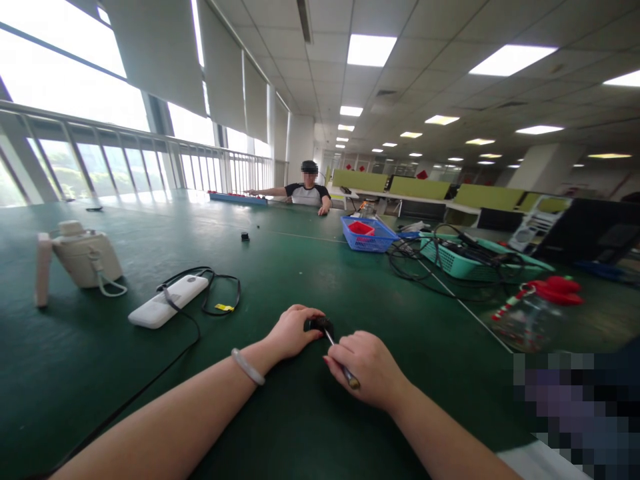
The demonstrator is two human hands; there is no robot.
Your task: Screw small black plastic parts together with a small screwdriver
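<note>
Low over the green table (280, 420), my left hand (295, 332) grips a small black part (320, 324) between thumb and fingers. The part's exact kind is too small to make out. My right hand (365, 367) is closed around a screwdriver (353, 381), whose thin metal shaft points up and left. The shaft's tip touches the black part or lies right against it; I cannot tell which. A pale bangle (248, 367) circles my left wrist.
On the left stand a beige bottle (90, 257) and a white power bank (169, 301) with a black cable. A small black block (245, 237) lies ahead. Right are a blue basket (370, 241), a green basket (453, 260) of cables and a red-lidded jar (535, 317). A person (309, 190) sits opposite.
</note>
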